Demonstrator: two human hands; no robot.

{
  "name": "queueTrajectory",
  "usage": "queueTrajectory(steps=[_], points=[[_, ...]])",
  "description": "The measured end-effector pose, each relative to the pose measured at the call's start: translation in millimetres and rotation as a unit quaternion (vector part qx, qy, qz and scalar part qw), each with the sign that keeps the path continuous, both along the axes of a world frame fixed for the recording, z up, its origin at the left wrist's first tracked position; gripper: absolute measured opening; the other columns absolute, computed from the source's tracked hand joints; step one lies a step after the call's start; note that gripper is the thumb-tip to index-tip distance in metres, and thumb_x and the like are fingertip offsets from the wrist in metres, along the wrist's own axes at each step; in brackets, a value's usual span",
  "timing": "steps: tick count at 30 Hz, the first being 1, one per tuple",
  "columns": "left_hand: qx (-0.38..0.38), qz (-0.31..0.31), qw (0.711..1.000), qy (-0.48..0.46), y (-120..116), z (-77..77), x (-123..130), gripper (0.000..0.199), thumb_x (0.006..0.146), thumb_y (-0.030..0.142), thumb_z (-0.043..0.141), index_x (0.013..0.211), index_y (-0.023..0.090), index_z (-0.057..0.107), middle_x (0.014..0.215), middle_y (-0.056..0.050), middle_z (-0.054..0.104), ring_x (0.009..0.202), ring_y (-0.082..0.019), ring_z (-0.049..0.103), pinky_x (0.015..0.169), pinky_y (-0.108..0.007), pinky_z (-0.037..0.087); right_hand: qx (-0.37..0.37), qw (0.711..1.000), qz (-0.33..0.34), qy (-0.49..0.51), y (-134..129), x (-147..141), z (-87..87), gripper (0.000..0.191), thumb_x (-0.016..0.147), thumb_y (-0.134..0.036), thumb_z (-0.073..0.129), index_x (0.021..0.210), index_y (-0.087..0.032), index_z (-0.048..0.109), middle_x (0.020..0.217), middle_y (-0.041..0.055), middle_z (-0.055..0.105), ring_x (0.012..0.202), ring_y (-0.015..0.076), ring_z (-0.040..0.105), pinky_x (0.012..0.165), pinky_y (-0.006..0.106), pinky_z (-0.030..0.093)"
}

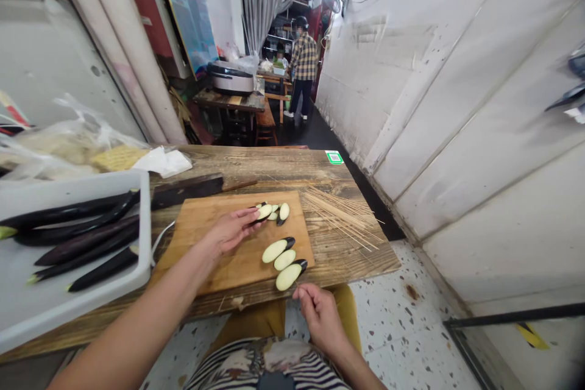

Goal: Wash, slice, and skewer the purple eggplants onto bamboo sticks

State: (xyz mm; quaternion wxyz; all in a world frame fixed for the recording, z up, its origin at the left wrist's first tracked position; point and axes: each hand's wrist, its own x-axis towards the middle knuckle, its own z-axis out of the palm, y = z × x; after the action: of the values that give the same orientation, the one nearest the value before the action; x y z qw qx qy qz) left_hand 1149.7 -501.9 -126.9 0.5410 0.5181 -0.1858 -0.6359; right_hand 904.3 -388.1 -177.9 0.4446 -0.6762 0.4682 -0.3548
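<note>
My left hand (pixel 235 228) is over the cutting board (pixel 205 268), its fingers closed on an eggplant slice (pixel 264 212) with pale flesh and dark skin. Beside it lie a few more slices, one of them an oval slice (pixel 284 212). Nearer to me, three eggplant slices (pixel 284 260) line up in a row over the board's right edge. My right hand (pixel 315 308) is pinched just below this row, at the table's front edge. It grips the end of a thin bamboo skewer, mostly hidden by the slices and fingers.
Loose bamboo skewers (pixel 345 213) are spread right of the board. Behind the board lies a cleaver (pixel 187 192) with a wooden handle. At left, a white tray (pixel 145 219) holds several whole eggplants (pixel 91 244), with plastic bags (pixel 68 140) behind. A person (pixel 304 61) stands far back.
</note>
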Motion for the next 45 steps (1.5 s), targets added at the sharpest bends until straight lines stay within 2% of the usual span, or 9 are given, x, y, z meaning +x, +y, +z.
queueTrajectory(steps=[8,15,27,34,40,45], points=[[0.005,-0.001,1.0,0.011,0,0.6,-2,0.019,0.074,-0.001,0.062,0.09,0.007,0.068,0.08,-0.01,0.071,0.058,-0.01,0.063,0.05,-0.015,0.053,-0.013,1.0,0.007,0.017,1,1,9.5,0.03,0.093,-0.032,0.04,0.079,-0.016,0.061,0.056,-0.0035,0.042,0.049,0.0103,0.036,0.046,0.02,0.028],[0.004,0.015,1.0,0.003,0,0.3,-2,0.014,0.073,-0.002,0.062,0.081,0.008,0.067,0.074,-0.008,0.07,0.058,-0.011,0.064,0.048,-0.015,0.052,-0.015,1.0,0.01,0.017,1,0,6.6,0.03,0.093,-0.032,0.04,0.08,-0.016,0.061,0.053,-0.0045,0.038,0.048,0.0105,0.035,0.046,0.02,0.028],[0.008,0.028,1.0,0.007,-1,-0.7,0,0.015,0.072,-0.003,0.062,0.08,0.008,0.069,0.077,-0.008,0.07,0.057,-0.01,0.063,0.05,-0.016,0.053,-0.002,1.0,0.013,0.015,0,0,6.9,0.032,0.093,-0.035,0.038,0.08,-0.016,0.061,0.052,-0.0056,0.033,0.047,0.0102,0.031,0.044,0.02,0.025],[0.01,0.031,0.999,0.004,-2,-1.1,1,0.014,0.072,-0.003,0.062,0.078,0.007,0.069,0.077,-0.009,0.07,0.057,-0.01,0.063,0.051,-0.017,0.054,-0.023,0.999,0.006,0.029,0,1,10.6,0.033,0.093,-0.034,0.039,0.078,-0.016,0.062,0.055,-0.0039,0.04,0.05,0.0108,0.036,0.048,0.021,0.029],[-0.002,0.012,1.0,-0.005,-1,-2.0,0,0.017,0.065,-0.002,0.07,0.078,0.009,0.069,0.077,-0.008,0.07,0.058,-0.01,0.063,0.051,-0.017,0.053,-0.018,1.0,0.005,0.022,1,2,10.6,0.033,0.093,-0.035,0.039,0.079,-0.016,0.061,0.06,-0.001,0.049,0.053,0.0118,0.042,0.047,0.02,0.03],[-0.002,0.001,1.0,-0.011,-1,-3.2,-1,0.017,0.062,-0.001,0.072,0.075,0.01,0.07,0.078,-0.008,0.07,0.06,-0.01,0.062,0.053,-0.018,0.053,-0.015,1.0,0.01,0.026,2,2,11.2,0.033,0.094,-0.035,0.038,0.08,-0.017,0.061,0.06,-0.0006,0.05,0.053,0.0125,0.043,0.047,0.021,0.03]])
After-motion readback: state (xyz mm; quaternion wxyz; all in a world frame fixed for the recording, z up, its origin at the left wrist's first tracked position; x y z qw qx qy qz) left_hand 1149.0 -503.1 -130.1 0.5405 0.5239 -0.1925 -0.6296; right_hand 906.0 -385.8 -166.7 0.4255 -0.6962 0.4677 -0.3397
